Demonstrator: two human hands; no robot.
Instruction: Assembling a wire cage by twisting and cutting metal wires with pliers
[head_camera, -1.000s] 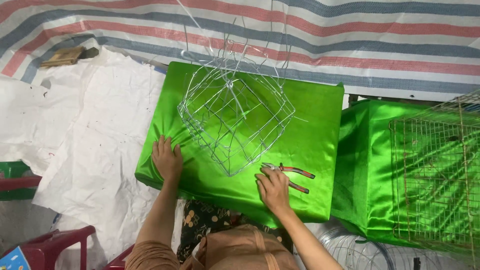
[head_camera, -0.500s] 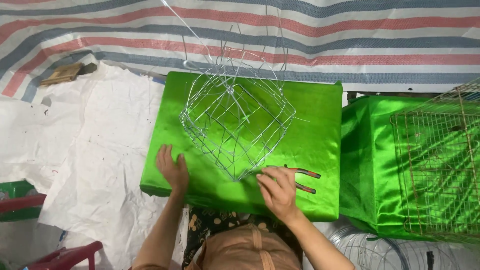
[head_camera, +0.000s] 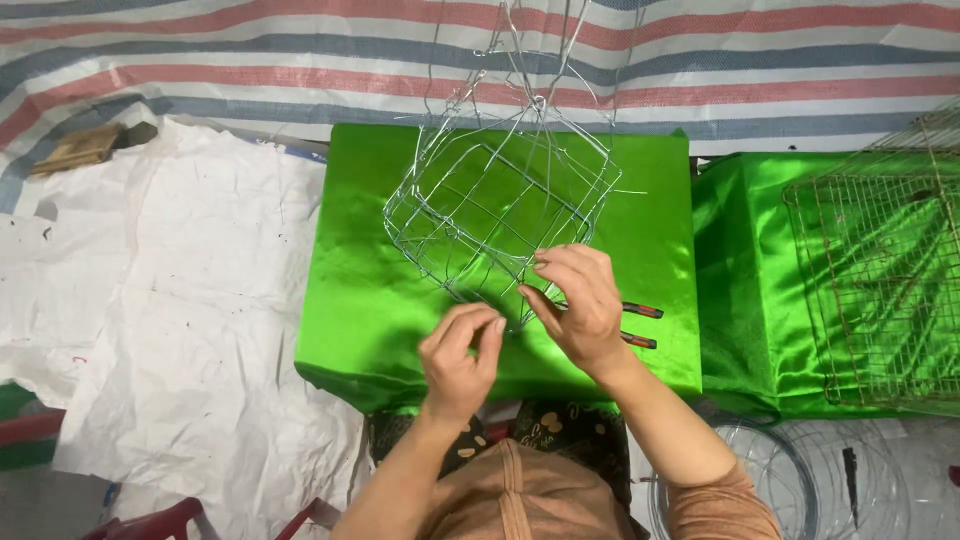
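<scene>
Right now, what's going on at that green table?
A person is working bare-handed on a wire mesh basket frame that sits on a green satin-covered surface. The right hand pinches the frame's near corner, and the left hand is curled just below it, fingertips near the same corner. Red-handled pliers lie on the cloth, partly hidden behind the right hand. A finished-looking wire grid rests on a second green surface to the right.

A green satin-covered block (head_camera: 380, 300) bears a wire cage frame (head_camera: 495, 215) and pliers (head_camera: 640, 325).
</scene>
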